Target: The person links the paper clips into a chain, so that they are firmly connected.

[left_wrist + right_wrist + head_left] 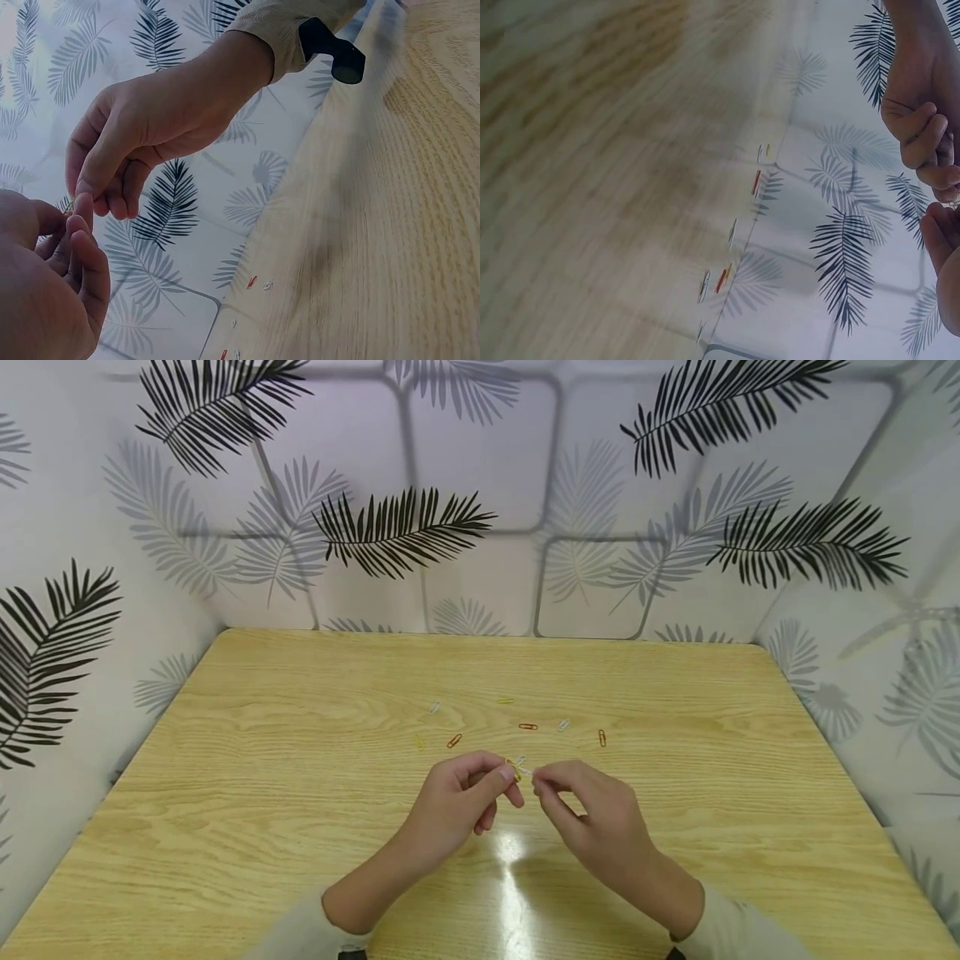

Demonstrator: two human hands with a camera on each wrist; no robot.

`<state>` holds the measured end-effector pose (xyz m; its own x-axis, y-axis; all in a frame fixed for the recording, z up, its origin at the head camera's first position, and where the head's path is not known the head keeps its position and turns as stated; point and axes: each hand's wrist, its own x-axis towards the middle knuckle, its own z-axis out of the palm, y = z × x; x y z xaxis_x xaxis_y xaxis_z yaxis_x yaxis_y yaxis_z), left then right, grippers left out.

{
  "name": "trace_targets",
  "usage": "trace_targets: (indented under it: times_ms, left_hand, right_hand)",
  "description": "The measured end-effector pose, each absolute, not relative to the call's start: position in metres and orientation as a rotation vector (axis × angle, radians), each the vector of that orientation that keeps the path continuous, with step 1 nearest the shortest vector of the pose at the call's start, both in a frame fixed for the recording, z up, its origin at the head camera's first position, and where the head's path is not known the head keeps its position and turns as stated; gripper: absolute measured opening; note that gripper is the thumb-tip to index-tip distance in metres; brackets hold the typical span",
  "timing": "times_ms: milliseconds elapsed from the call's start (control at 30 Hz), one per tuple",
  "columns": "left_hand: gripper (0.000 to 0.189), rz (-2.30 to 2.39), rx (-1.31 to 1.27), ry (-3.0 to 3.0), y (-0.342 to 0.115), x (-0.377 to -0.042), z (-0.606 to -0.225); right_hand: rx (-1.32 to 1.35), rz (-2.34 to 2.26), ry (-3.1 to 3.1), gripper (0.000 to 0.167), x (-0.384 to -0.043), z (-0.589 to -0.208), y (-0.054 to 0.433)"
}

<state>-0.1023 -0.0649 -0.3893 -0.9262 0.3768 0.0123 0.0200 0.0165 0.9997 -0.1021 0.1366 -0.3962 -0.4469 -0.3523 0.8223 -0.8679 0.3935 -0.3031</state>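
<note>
L hand (pixel 459 800) & R hand (pixel 597 814) raised over desk (pixel 247 793), fingertips nr each other, approx. centre of head view. L hand: thumb & forefinger pinched on held yellow clip (pixel 517 776); other fingers bent beneath. R hand: thumb & fingertips together, pinched on end of held white clip (pixel 521 761); latter spans gap btwn hands & meets yellow one, but whether the two are linked or merely touching = too small to tell. Loose clips lie flat on desk beyond hands, well apart: far L, white clip (pixel 434 707); far centre, second yellow clip (pixel 506 700); nearer, red clip (pixel 528 727) w/ another white clip (pixel 564 725) to its R; farthest R, upright-lying red clip (pixel 602 738), i.e. long axis pointing away from person; just beyond L hand, slanted red clip (pixel 454 741) w/ faint yellow clip (pixel 419 741) to its L. Light sleeves (pixel 311 928) on both arms; dark wrist mount (pixel 330 49) on one cuff in L wrist view. Bkgd: leaf-print backdrop (pixel 480 452) behind desk & at both sides.
</note>
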Motion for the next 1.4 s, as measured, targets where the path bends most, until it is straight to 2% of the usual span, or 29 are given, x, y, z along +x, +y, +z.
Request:
trace_targets:
  times_ms: [367, 833, 1167, 1267, 1400]
  left_hand:
    - [0.023, 1.878, 0.523, 2.023, -0.072, -0.108, -0.387]
    - [0.021, 1.840, 0.406, 2.090, -0.065, -0.102, -0.385]
    - [0.020, 1.687, 0.551, 2.114, -0.075, -0.108, -0.387]
    - [0.017, 1.681, 0.577, 2.155, -0.076, -0.109, -0.388]
    - [0.014, 1.706, 0.579, 2.191, -0.079, -0.111, -0.390]
  right_hand:
    - [1.069, 1.103, -1.987, 0.023, -0.103, -0.394, 0.139]
    - [1.074, 1.049, -2.031, 0.023, -0.101, -0.397, 0.139]
    - [1.013, 1.127, -2.085, 0.025, -0.102, -0.396, 0.141]
    - [1.007, 1.163, -2.078, 0.021, -0.103, -0.396, 0.143]
    - [0.986, 1.235, -2.093, 0.006, -0.104, -0.395, 0.146]
